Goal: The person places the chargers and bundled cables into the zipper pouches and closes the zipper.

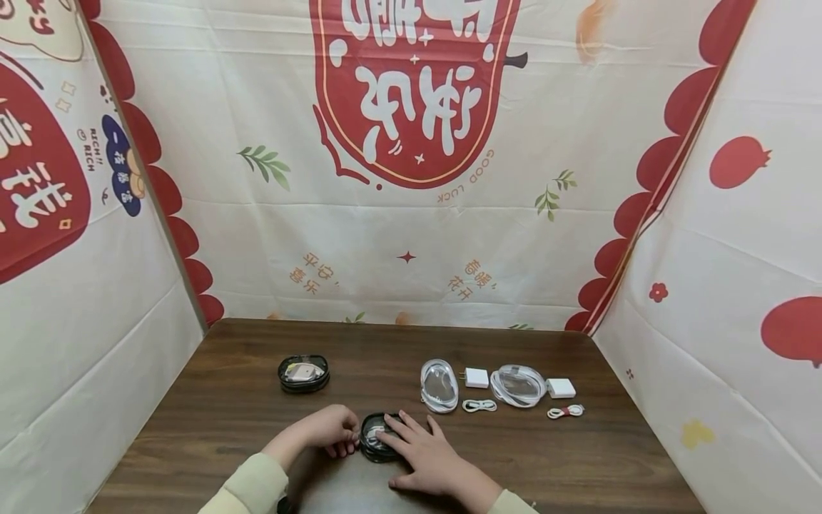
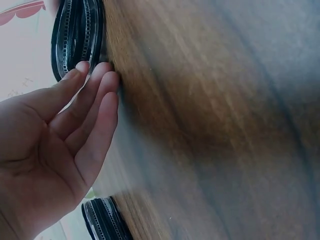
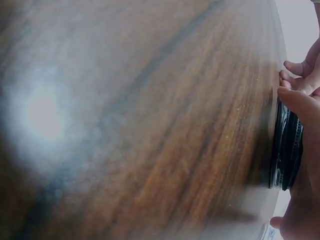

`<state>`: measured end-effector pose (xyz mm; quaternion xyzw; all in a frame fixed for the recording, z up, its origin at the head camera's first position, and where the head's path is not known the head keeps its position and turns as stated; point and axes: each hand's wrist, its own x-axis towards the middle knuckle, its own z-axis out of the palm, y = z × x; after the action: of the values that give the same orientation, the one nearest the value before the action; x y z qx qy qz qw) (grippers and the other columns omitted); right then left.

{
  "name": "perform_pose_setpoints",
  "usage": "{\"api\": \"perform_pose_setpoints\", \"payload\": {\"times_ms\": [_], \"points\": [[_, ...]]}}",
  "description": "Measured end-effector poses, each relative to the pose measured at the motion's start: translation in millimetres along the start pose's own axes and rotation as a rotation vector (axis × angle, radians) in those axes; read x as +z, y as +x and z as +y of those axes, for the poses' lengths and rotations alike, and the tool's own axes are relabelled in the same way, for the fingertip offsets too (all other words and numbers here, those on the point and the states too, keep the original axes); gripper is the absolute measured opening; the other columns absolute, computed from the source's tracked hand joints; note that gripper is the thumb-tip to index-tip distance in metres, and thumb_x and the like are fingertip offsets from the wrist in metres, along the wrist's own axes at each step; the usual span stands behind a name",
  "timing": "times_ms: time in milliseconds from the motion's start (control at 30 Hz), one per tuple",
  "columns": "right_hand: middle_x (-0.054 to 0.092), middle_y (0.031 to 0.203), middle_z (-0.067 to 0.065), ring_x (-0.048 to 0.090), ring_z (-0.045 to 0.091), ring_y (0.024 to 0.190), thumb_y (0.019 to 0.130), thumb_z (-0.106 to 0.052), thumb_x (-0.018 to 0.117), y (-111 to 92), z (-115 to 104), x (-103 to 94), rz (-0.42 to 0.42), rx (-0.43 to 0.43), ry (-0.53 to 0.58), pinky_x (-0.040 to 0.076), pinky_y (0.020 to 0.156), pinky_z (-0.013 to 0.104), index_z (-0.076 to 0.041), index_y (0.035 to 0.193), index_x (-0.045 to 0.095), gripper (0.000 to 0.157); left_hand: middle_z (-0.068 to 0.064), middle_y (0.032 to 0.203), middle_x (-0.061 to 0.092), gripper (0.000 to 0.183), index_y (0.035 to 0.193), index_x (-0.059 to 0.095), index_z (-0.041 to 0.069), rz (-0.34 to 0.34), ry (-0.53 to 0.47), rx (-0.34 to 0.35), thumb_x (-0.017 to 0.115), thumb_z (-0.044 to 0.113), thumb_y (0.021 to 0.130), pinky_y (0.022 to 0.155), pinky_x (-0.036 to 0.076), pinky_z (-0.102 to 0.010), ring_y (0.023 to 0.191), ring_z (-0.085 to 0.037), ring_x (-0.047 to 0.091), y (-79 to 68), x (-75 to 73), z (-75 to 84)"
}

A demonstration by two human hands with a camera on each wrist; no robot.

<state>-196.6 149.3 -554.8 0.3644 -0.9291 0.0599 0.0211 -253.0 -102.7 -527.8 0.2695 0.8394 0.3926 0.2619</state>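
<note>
A small oval black-edged zip pouch (image 1: 369, 441) with a clear top lies near the front middle of the table, something pale inside it. My right hand (image 1: 425, 457) rests on its top with fingers spread. From the left, my left hand (image 1: 330, 428) pinches at the pouch's zipped end between thumb and forefinger. Zipper teeth run along the side of the pouch (image 2: 75, 35) in the left wrist view, with the thumb tip right at its end. What exactly the fingertips hold there, I cannot tell.
A second black pouch (image 1: 304, 385) with things inside lies at the back left. Rightward are two clear white-edged pouches, one oval (image 1: 439, 385) and one wider (image 1: 519, 385). Beside them lie two white chargers (image 1: 477, 378) and two tied white cables (image 1: 479, 405). Printed cloth walls (image 1: 411, 235) surround the table.
</note>
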Motion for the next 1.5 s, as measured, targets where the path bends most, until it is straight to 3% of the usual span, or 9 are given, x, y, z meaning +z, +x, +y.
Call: {"api": "perform_pose_setpoints", "payload": {"times_ms": [333,533,667,867,1067,1267,1500], "points": [[0.027,0.158,-0.001,0.024,0.028,0.143,0.085,-0.062,0.061,-1,1,2.6,0.001,0.002,0.015,0.027,0.099,0.07,-0.034,0.151,0.035,0.076,-0.003,0.065,0.063,0.018,0.077,0.067,0.005,-0.004,-0.001,0.007,0.059,0.0,0.092,0.047,0.053,-0.029,0.055,-0.013,0.061,-10.3,6.1,1.3],[0.029,0.157,0.001,0.026,0.03,0.142,0.084,-0.059,0.064,1,-4,-1.1,0.018,0.019,0.031,0.026,0.1,0.07,-0.031,0.15,0.036,0.077,-0.003,0.063,0.061,0.013,0.074,0.065,0.006,0.09,0.001,-0.05,0.06,0.003,0.086,0.046,0.052,-0.03,0.053,-0.015,0.06,-9.5,9.5,3.9],[0.029,0.157,0.001,0.026,0.032,0.142,0.085,-0.057,0.063,1,-4,-3.2,0.023,0.04,0.056,0.022,0.102,0.071,-0.029,0.15,0.038,0.075,-0.005,0.064,0.062,0.009,0.075,0.064,0.002,0.163,-0.091,-0.1,0.06,0.004,0.083,0.047,0.052,-0.032,0.054,-0.018,0.062,-8.3,13.0,5.2],[0.03,0.157,0.003,0.025,0.034,0.142,0.086,-0.056,0.062,-3,-3,-7.6,0.014,0.056,0.107,0.018,0.103,0.071,-0.025,0.149,0.04,0.074,-0.007,0.067,0.064,0.011,0.081,0.064,-0.002,0.27,-0.262,-0.15,0.057,0.003,0.087,0.049,0.053,-0.032,0.054,-0.016,0.06,-5.5,17.8,1.2],[0.028,0.158,0.003,0.021,0.033,0.144,0.089,-0.053,0.062,-1,6,-12.8,0.01,0.015,0.138,0.017,0.103,0.072,-0.025,0.15,0.039,0.071,-0.007,0.069,0.063,0.011,0.088,0.062,-0.001,0.314,-0.326,-0.116,0.056,0.006,0.094,0.048,0.052,-0.03,0.054,-0.014,0.058,3.7,19.0,-5.9],[0.02,0.16,-0.004,0.015,0.025,0.146,0.091,-0.055,0.058,8,17,-15.2,-0.063,-0.054,0.17,0.017,0.104,0.071,-0.027,0.153,0.031,0.073,-0.005,0.07,0.061,0.008,0.088,0.063,-0.001,0.306,-0.299,-0.058,0.059,0.001,0.095,0.047,0.052,-0.028,0.054,-0.012,0.057,9.1,17.8,-12.5],[0.018,0.161,-0.005,0.015,0.025,0.146,0.091,-0.058,0.055,10,20,-12.3,-0.121,-0.11,0.142,0.02,0.102,0.071,-0.028,0.155,0.025,0.077,-0.003,0.071,0.059,0.007,0.088,0.063,-0.002,0.32,-0.281,-0.03,0.059,-0.001,0.094,0.048,0.053,-0.028,0.055,-0.011,0.057,6.8,20.5,-16.7]]}}
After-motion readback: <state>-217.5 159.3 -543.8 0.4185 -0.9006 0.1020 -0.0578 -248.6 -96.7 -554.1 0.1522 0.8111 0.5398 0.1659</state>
